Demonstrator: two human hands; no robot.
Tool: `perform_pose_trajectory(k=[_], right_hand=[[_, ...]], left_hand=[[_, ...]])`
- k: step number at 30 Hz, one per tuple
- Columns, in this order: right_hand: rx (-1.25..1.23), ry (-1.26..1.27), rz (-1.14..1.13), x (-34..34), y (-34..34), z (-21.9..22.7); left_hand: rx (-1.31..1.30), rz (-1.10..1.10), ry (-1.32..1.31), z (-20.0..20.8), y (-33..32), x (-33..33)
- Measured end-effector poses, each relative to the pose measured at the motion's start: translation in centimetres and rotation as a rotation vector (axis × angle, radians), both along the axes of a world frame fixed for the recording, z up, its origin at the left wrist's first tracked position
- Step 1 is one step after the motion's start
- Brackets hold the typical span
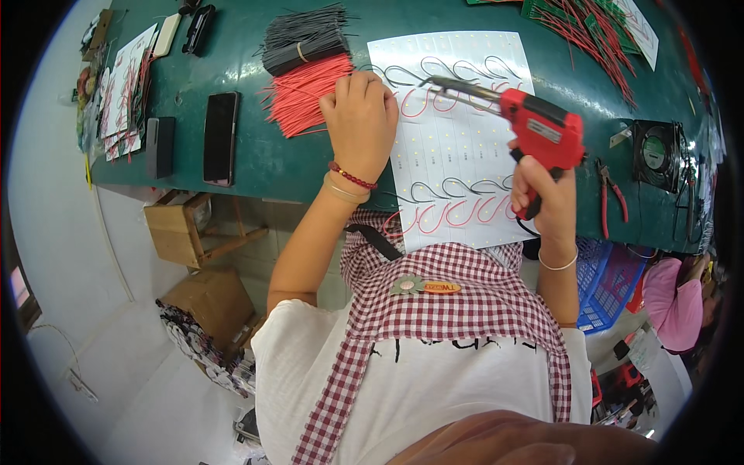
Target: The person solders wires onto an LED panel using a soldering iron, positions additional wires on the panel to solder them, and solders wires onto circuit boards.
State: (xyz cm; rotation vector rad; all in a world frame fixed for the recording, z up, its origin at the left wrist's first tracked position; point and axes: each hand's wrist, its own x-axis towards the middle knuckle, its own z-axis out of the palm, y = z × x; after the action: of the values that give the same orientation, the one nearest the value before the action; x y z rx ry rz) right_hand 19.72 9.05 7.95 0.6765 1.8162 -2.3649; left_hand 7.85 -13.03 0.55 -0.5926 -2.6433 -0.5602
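My right hand (542,190) is wrapped round the grip of a red and black soldering gun (542,128). Its metal tip points left, over the upper part of a white panel (449,159) with rows of small yellowish pads. Short red and black wires (457,209) curve out in two rows across the panel. At the panel's upper left edge, my left hand (359,116) has its fingers curled down. Their tips are hidden, so what they pinch cannot be made out. Beside that hand lie a bundle of red wires (298,97) and a banded bundle of black wires (306,43).
On the green table (271,167) a phone (221,139) and a grey box (160,147) lie at left. Red-handled cutters (612,198) and a small black fan (655,155) are at right. Wired boards (597,31) sit far right. A blue crate (597,287) stands below the edge.
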Motion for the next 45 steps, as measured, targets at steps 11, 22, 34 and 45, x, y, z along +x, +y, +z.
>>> perform_pose_trajectory(k=[11, 22, 34, 45], right_hand=[[0.190, -0.050, 0.108, -0.9, -1.7, -1.5], [0.028, 0.042, -0.038, -0.8, -1.1, -0.1], [-0.094, 0.130, -0.301, 2.7, 4.8, -0.7], [-0.120, 0.269, -0.548, 6.3, 9.5, -0.5]], left_hand=[[-0.007, 0.049, -0.017, -0.3, 0.7, -0.7], [-0.033, 0.058, -0.025, -0.1, 0.7, -0.8], [-0.085, -0.153, -0.275, 1.3, 0.5, 4.6], [-0.168, -0.237, -0.323, 0.6, 5.2, 5.7]])
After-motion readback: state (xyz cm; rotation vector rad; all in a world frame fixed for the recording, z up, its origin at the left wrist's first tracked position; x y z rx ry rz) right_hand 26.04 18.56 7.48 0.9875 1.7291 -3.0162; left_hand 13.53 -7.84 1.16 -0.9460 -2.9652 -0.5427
